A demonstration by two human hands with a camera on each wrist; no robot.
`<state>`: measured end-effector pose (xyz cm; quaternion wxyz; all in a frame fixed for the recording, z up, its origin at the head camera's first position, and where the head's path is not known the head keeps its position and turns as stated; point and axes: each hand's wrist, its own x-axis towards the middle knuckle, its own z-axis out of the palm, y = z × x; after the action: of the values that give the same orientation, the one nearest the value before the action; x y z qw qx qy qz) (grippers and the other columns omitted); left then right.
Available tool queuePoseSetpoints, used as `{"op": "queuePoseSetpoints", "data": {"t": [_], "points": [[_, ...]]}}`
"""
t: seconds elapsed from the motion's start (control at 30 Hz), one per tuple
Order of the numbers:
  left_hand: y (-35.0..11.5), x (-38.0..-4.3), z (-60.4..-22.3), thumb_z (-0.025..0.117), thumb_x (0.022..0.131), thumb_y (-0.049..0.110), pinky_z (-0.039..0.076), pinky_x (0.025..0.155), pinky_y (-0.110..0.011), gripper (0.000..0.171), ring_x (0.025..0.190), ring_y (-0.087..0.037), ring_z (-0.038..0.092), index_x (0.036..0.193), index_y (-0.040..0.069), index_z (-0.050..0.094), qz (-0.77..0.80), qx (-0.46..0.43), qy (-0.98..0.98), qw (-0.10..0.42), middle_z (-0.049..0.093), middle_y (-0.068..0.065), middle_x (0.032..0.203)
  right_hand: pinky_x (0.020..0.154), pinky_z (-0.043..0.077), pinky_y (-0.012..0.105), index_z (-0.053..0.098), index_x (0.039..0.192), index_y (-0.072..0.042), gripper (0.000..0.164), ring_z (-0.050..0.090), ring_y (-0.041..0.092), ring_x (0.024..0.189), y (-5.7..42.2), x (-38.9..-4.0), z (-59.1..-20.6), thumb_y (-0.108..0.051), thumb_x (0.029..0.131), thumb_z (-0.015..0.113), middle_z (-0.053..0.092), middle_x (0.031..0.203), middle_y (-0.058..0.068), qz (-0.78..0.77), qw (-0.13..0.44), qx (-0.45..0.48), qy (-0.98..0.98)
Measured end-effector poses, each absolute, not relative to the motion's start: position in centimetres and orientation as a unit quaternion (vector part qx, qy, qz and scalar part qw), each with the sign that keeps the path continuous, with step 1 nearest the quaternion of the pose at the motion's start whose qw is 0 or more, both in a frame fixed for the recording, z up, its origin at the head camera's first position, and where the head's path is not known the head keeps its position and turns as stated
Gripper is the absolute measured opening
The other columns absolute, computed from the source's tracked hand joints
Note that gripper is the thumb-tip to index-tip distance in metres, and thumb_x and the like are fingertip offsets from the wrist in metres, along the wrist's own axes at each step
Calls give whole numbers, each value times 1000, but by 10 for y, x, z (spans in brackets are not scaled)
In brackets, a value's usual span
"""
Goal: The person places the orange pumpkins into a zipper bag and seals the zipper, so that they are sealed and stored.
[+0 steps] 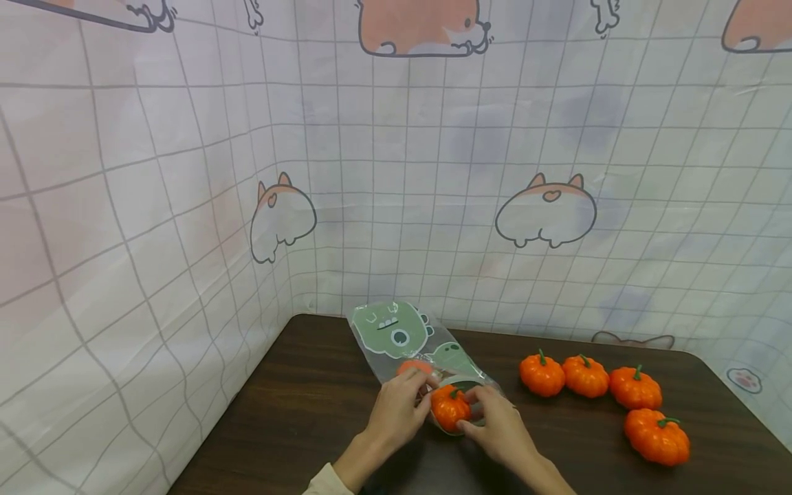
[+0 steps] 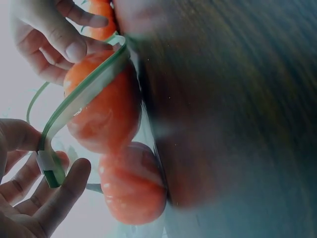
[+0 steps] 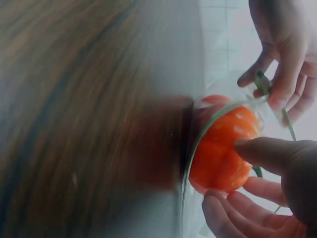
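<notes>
A clear zip bag (image 1: 371,337) with green cartoon dinosaur prints lies on the table, its mouth held apart toward me. One small orange toy pumpkin (image 2: 132,186) is inside it, showing through the plastic. My left hand (image 1: 396,411) pinches the corner of the green zip edge (image 2: 74,101), where a pale slider (image 2: 45,161) sits. My right hand (image 1: 500,425) grips a second pumpkin (image 1: 450,408) in the bag's mouth, thumb and fingertips on its sides. Its green stem shows on top in the head view.
To the right on the dark wooden table (image 1: 297,385) stand several more pumpkins, three in a row with the middle one (image 1: 585,377) between two others, and one nearer pumpkin (image 1: 657,437). A gridded cartoon cloth (image 1: 408,206) hangs behind and at the left.
</notes>
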<state>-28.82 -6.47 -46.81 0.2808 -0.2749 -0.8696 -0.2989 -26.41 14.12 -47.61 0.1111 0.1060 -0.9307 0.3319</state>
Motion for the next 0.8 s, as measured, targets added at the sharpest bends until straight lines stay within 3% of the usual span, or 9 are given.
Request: {"op": "queuePoseSetpoints", "data": {"t": [0.17, 0.4, 0.7, 0.8], "points": [[-65, -288, -468, 76, 84, 10, 44, 63, -17, 13, 68, -2, 53, 93, 18, 73, -295, -276, -874, 271, 61, 8, 80, 68, 49, 24, 69, 105, -15, 38, 62, 9, 78, 137, -266, -478, -18, 74, 90, 66, 96, -3, 317, 126, 117, -933], [-66, -289, -468, 74, 83, 9, 40, 59, -16, 15, 65, -1, 49, 94, 19, 73, -284, -277, -879, 264, 60, 8, 78, 71, 54, 22, 67, 119, -10, 45, 69, 15, 85, 139, -266, -479, -14, 79, 87, 66, 108, 4, 343, 89, 149, -923], [-67, -289, -467, 75, 83, 12, 40, 57, -18, 14, 64, 0, 51, 93, 21, 71, -270, -268, -887, 260, 61, 10, 78, 83, 59, 42, 60, 133, -4, 53, 70, 35, 109, 145, -267, -479, -17, 86, 81, 60, 126, 15, 378, 37, 201, -903], [-66, -289, -467, 75, 83, 11, 40, 56, -17, 14, 63, 0, 51, 92, 21, 71, -269, -268, -886, 264, 61, 10, 78, 84, 59, 44, 56, 138, -3, 58, 68, 39, 113, 146, -267, -480, -20, 88, 80, 57, 130, 18, 383, 23, 216, -898]]}}
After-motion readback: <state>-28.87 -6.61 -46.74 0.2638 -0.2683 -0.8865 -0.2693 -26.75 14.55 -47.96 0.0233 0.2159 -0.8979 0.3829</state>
